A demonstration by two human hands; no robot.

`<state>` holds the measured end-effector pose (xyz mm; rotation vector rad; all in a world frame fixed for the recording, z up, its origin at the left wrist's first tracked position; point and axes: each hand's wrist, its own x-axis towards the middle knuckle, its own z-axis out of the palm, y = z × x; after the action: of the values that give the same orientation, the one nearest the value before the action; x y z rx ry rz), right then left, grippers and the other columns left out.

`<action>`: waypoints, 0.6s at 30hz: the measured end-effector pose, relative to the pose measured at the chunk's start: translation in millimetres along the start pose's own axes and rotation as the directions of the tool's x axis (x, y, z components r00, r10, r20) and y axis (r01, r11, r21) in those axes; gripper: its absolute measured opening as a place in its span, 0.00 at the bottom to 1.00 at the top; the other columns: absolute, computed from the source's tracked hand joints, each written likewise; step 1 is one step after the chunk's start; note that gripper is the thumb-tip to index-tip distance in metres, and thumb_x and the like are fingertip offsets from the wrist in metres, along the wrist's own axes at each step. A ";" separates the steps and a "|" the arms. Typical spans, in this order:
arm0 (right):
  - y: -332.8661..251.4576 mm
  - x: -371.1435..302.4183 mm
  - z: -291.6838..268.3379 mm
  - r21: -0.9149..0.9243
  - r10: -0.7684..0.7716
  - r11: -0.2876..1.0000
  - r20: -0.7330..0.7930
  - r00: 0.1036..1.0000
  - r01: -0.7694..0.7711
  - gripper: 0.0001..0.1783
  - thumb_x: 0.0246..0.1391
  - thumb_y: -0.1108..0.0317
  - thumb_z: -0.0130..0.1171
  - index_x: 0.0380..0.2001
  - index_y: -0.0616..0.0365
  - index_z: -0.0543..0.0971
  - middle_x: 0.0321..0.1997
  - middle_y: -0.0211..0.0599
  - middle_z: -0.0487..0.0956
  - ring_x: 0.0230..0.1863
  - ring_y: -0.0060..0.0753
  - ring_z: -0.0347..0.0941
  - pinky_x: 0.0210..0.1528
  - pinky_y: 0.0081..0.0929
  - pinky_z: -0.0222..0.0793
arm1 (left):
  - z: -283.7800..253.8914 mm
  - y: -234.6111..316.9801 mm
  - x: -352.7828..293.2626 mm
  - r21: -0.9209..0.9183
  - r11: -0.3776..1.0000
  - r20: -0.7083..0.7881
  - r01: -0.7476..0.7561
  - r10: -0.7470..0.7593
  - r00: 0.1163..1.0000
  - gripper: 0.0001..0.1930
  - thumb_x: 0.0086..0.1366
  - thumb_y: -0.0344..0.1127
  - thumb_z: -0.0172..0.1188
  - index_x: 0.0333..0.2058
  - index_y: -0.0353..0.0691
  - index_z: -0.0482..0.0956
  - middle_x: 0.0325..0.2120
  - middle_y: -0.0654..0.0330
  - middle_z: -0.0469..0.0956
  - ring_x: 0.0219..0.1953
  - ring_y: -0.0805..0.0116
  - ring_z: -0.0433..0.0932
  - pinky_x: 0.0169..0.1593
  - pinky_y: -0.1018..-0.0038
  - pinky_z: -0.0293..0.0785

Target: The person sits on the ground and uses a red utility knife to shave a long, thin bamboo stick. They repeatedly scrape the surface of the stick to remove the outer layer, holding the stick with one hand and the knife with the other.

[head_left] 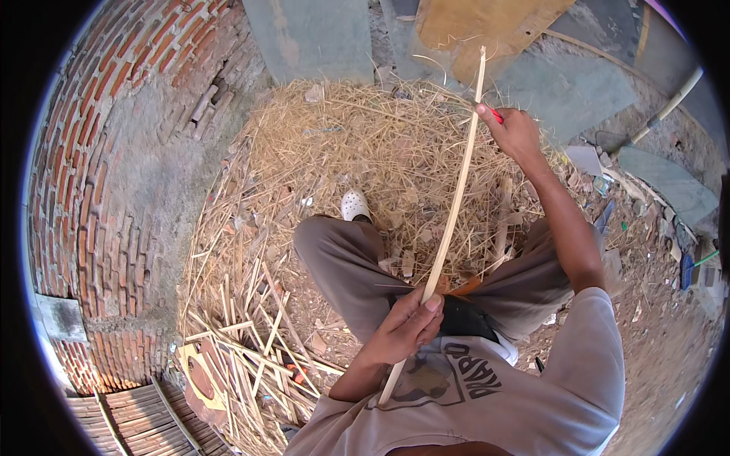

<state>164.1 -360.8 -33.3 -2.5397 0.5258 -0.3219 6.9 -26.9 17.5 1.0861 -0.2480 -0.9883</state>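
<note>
A long pale bamboo strip [458,199] runs slantwise from my chest out over the shavings, bowed slightly. My left hand [411,323] is closed around its lower part, close above my lap. Farther out, near the strip's far end, my right hand [514,134] grips a red-handled knife [497,115]; its thumb presses along the strip. The blade is hard to make out against the strip and shavings. Under the left hand, a dark pad [468,318] lies across my lap.
Thin bamboo shavings [342,144] cover the ground ahead. Many split bamboo strips [258,342] lie heaped at my left, beside a brick wall [99,190]. Grey boards [312,38] and a brown board [483,30] are at the far side. A slatted bamboo panel [144,422] lies lower left.
</note>
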 end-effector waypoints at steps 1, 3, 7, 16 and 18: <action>-4.5 -6.8 0.6 -0.004 -0.085 0.996 0.021 0.996 0.085 0.44 0.50 0.22 0.44 0.16 0.57 0.80 0.11 0.40 0.74 0.18 0.46 0.76 0.24 0.42 0.71 | -4.4 -0.3 -0.3 -0.022 1.000 0.001 -0.005 0.005 1.000 0.14 0.76 0.45 0.41 0.34 0.42 0.62 0.13 0.71 0.54 0.12 0.82 0.50 0.19 0.82 0.52; -25.4 -39.9 7.4 -0.012 -0.260 0.965 0.063 0.964 0.261 0.43 0.49 0.22 0.46 0.16 0.56 0.80 0.11 0.40 0.74 0.18 0.46 0.76 0.24 0.41 0.71 | -15.8 -0.5 3.2 -0.069 0.997 0.003 -0.024 0.024 1.000 0.13 0.76 0.44 0.40 0.35 0.42 0.63 0.15 0.71 0.57 0.15 0.83 0.54 0.19 0.83 0.54; -73.1 -125.8 24.4 0.130 -0.710 0.703 0.081 0.699 0.699 0.38 0.43 0.26 0.59 0.12 0.55 0.76 0.08 0.36 0.68 0.14 0.42 0.71 0.20 0.36 0.65 | -27.3 7.0 14.9 0.096 0.993 -0.168 -0.067 0.082 0.982 0.14 0.76 0.45 0.41 0.37 0.40 0.64 0.14 0.71 0.58 0.15 0.83 0.55 0.20 0.83 0.54; -67.3 -101.0 27.2 0.052 -0.727 0.684 -0.039 0.686 0.728 0.37 0.38 0.28 0.63 0.10 0.54 0.72 0.09 0.35 0.68 0.12 0.43 0.69 0.19 0.37 0.63 | -20.8 13.2 29.2 0.288 0.953 -0.258 -0.094 0.172 0.951 0.09 0.75 0.38 0.44 0.36 0.40 0.64 0.17 0.71 0.60 0.18 0.83 0.57 0.21 0.82 0.56; -61.2 -89.4 28.8 0.027 -0.687 0.725 -0.052 0.725 0.689 0.37 0.38 0.27 0.63 0.10 0.54 0.72 0.10 0.35 0.69 0.13 0.44 0.69 0.19 0.37 0.64 | -21.6 12.8 32.1 0.308 0.947 -0.248 -0.092 0.173 0.953 0.09 0.75 0.38 0.44 0.35 0.41 0.63 0.18 0.71 0.60 0.18 0.83 0.57 0.22 0.82 0.56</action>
<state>111.9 -261.7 -35.4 -2.5919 -0.4570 -0.6357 45.4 -36.8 8.7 1.4431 -0.2450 -0.6817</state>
